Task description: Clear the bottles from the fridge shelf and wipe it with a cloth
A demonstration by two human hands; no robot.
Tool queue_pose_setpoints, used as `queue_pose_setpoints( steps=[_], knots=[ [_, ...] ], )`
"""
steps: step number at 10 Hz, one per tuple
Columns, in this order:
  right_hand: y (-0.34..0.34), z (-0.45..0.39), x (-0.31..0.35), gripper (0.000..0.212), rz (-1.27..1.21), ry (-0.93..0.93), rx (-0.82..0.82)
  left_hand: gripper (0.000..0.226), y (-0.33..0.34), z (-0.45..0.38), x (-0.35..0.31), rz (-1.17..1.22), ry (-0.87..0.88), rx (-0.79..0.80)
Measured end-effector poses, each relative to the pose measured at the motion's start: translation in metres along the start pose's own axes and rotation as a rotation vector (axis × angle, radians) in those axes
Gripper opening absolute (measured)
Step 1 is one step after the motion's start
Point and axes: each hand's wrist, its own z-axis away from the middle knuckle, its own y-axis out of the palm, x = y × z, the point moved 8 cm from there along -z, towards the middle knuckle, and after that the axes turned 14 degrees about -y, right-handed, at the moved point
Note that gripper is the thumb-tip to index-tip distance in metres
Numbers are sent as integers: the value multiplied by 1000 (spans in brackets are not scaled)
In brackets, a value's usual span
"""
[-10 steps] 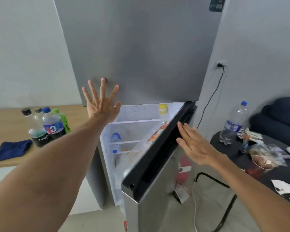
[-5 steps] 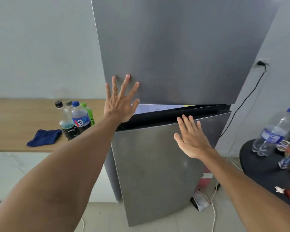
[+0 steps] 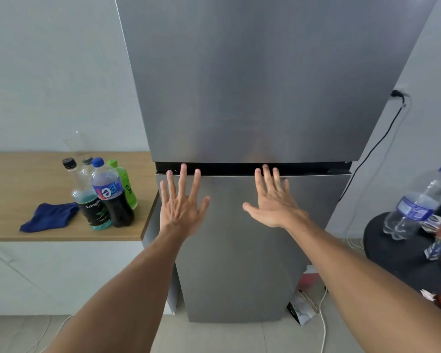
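Observation:
A tall grey fridge (image 3: 252,85) fills the middle, both its doors closed. My left hand (image 3: 182,203) lies flat with spread fingers on the top of the lower door (image 3: 239,263). My right hand (image 3: 274,202) lies flat on the same door further right. Both hands hold nothing. Several bottles (image 3: 107,192) stand grouped on the wooden counter (image 3: 23,179) at the left: a dark cola bottle with a blue cap, a green one, and clear ones with black caps. A crumpled blue cloth (image 3: 50,216) lies on the counter just left of them. The fridge shelf is hidden behind the door.
A black round table (image 3: 397,253) at the right carries a clear water bottle (image 3: 418,202), snack packets and a red item. A black power cord (image 3: 374,149) runs down the wall from a socket. A white cable and a small packet (image 3: 302,308) lie on the floor by the fridge.
The lower fridge door swung from open to closed. My left hand dropped from the upper door to the lower door, and my right hand stayed on the lower door as it closed.

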Motion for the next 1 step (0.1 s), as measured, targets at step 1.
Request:
queue_pose_setpoints(
  steps=[1],
  knots=[
    [-30, 13, -4, 95, -240, 1, 74, 79, 8, -7, 2, -66, -32, 47]
  ],
)
